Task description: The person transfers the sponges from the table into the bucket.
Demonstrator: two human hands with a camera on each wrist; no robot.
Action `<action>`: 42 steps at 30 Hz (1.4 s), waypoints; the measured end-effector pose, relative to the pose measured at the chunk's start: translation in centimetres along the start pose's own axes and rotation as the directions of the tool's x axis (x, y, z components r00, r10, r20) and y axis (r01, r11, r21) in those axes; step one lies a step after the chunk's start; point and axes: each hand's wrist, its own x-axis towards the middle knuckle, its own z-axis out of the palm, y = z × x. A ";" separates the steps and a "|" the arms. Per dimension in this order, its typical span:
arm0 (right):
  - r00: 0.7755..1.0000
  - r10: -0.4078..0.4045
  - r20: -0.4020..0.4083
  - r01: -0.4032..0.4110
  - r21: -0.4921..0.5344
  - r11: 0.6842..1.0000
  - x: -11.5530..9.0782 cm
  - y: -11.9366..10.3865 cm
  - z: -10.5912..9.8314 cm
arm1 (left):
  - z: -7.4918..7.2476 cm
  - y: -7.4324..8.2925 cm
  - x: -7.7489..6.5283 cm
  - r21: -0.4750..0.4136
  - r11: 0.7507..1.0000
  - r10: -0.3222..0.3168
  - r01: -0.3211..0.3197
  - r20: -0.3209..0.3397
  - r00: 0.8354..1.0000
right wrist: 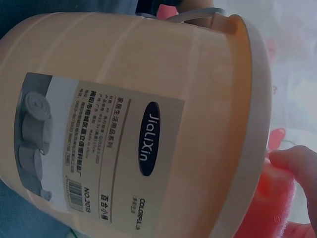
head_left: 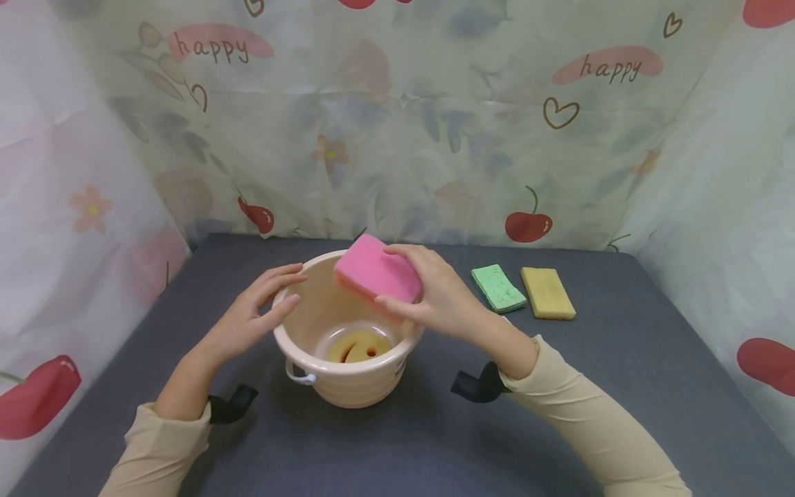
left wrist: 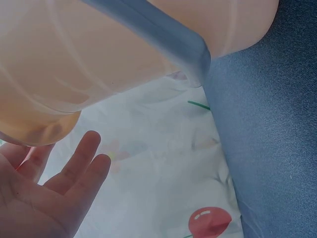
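A pink sponge (head_left: pixel 377 270) is gripped between the thumb and fingers of my right hand (head_left: pixel 437 290), tilted over the mouth of a beige bucket (head_left: pixel 357 386). In the right wrist view the sponge (right wrist: pixel 270 203) shows beside the bucket's rim (right wrist: pixel 252 124). My left hand (head_left: pixel 257 307) rests at the bucket's left rim with its fingers extended; the left wrist view has these fingers (left wrist: pixel 81 163) spread beside the bucket wall (left wrist: pixel 124 54). On the bucket's floor lies a yellowish round piece (head_left: pixel 360 346) with dark markings.
To the right of the bucket, a green sponge (head_left: pixel 498 288) and a yellow sponge (head_left: pixel 548 293) lie side by side on the dark table (head_left: pixel 435 428). The bucket's pale handle (head_left: pixel 301 375) hangs at its left front. Patterned curtains (head_left: pixel 404 138) enclose the table's back and sides.
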 end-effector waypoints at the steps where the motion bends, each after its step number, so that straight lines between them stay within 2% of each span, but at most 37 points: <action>1: 1.000 0.003 0.005 -0.003 0.002 1.000 0.1 0.0 0.1 | 0.0 0.0 0.0 -0.001 1.000 0.000 0.000 0.000 1.000; 9: 0.999 -0.043 0.015 0.042 0.013 0.999 0.6 0.0 1.0 | 0.0 0.1 0.0 -0.020 1.000 0.015 -0.015 0.000 1.000; 23: 0.994 -0.006 0.114 0.005 0.009 1.000 1.0 1.0 2.2 | 0.0 0.1 0.1 -0.025 1.000 0.011 -0.011 0.002 1.000; 33: 0.992 -0.007 0.126 0.011 -0.032 0.999 1.2 1.1 2.6 | 0.1 0.1 0.1 -0.014 1.000 0.003 -0.003 0.005 1.000; 42: 0.988 0.043 0.149 -0.037 -0.038 0.999 1.4 0.9 2.8 | 0.1 0.1 0.1 -0.025 1.000 0.000 0.000 0.007 1.000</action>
